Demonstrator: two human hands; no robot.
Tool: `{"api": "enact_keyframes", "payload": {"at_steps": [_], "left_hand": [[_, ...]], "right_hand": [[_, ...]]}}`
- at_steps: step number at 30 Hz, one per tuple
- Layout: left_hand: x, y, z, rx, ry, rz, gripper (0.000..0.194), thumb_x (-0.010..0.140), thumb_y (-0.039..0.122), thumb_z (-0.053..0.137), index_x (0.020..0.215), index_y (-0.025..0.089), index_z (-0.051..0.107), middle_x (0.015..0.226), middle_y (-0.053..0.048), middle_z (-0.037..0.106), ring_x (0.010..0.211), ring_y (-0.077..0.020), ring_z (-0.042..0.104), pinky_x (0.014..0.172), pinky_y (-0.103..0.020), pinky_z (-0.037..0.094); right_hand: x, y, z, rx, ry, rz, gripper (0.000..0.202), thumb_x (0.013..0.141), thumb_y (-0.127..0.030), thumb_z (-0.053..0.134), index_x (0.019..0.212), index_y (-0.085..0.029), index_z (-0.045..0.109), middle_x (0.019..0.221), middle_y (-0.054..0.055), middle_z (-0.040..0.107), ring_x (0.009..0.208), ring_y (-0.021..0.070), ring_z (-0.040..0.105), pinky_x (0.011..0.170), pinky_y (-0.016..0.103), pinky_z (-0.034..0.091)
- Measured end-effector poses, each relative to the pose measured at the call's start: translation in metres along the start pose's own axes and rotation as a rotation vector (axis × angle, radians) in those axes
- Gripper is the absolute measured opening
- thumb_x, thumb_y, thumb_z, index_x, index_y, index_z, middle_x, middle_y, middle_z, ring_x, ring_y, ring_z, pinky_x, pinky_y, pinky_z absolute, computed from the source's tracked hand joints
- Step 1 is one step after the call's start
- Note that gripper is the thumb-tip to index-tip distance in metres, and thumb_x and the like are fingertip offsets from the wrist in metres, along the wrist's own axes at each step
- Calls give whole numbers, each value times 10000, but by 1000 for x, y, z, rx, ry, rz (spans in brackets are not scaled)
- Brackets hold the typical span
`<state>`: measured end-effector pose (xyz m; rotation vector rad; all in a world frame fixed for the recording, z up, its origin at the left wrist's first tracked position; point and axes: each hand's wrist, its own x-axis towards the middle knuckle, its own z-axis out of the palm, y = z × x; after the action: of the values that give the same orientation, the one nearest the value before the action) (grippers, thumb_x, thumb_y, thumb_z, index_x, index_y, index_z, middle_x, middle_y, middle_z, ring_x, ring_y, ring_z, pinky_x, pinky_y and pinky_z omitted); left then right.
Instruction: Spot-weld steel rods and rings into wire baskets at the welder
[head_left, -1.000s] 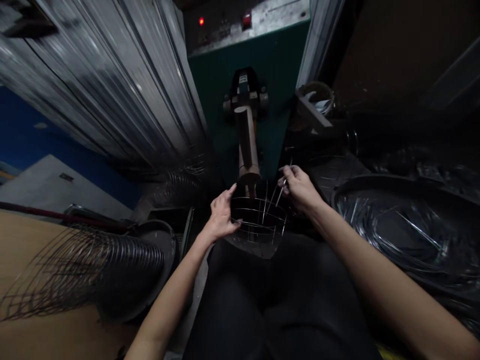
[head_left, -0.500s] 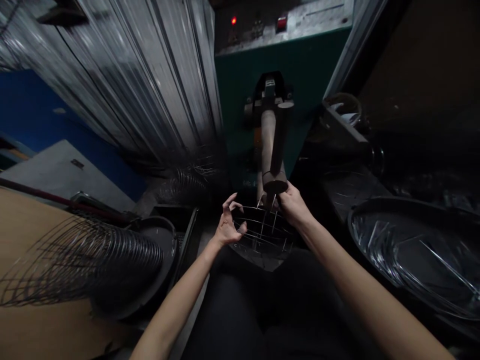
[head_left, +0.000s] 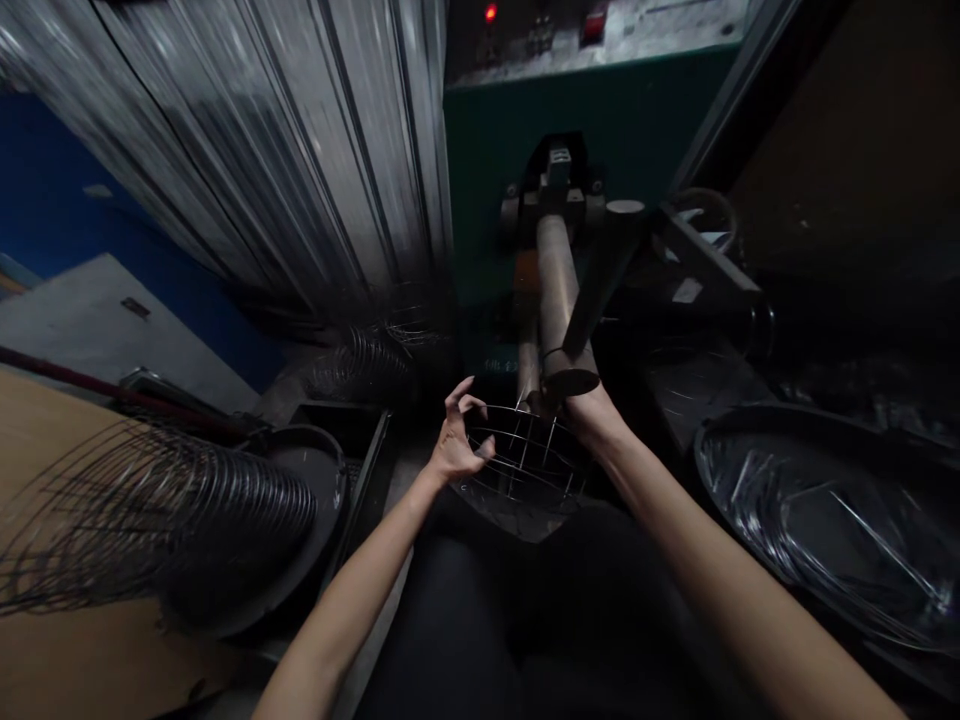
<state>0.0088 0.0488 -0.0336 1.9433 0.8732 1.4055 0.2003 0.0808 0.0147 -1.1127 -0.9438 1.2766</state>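
Observation:
A round wire grid of thin metal rods is level between my hands, under the machine's arm. My left hand is cupped around the grid's left edge, thumb and curled fingers on either side of the rim wires. My right hand is at the grid's right far side, its fingers hidden behind the metal cylinder end of the machine's upper arm. Just below that cylinder, thin upright rods meet the grid beside a lower metal post.
The green machine has a lit red lamp. Leftward, a stack of wire rings leans in a dark round tub. On the right, a wide dark basin holds loose shiny rods. Corrugated metal sheeting stands behind.
The camera view has shifted, so the machine appears lower right. My right hand is now more hidden behind the cylinder. My left hand keeps its cupped hold on the grid's edge.

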Motion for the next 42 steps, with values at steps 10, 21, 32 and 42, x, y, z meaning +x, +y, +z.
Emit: {"api": "enact_keyframes", "payload": {"at_steps": [10,21,32,42], "left_hand": [[2,-5,1,-4,-80,-30,867,665,149,560,1384,250,88,890,-4,454,793,-139,472,756,-310,436],[-47,55,21,474,-384,388,796,693,288,616,1391,269,234,1034,-87,538,870,-210,525,802,-391,386],[-61,148,-9,149,-104,-43,742,763,428,648,1395,268,293,1341,-116,432,1144,-254,494,947,-421,414],[-77,167,63,-729,-313,-861,398,812,475,573,1046,170,471,764,-22,649,416,-67,543,370,-151,376]], "right_hand": [[-3,-13,0,-3,54,63,235,725,-332,649,761,-193,464,473,-76,457,353,60,390,334,158,276],[-62,-57,-55,-644,93,169,251,884,-410,500,884,-161,529,597,-4,541,416,84,435,391,198,301],[-183,-85,-96,-1354,-290,-301,225,905,-280,350,989,-167,526,699,43,592,614,178,559,610,268,379],[-103,4,-58,-1170,-348,-252,267,919,-179,429,1114,-180,611,1043,79,648,933,175,606,817,258,438]]}}
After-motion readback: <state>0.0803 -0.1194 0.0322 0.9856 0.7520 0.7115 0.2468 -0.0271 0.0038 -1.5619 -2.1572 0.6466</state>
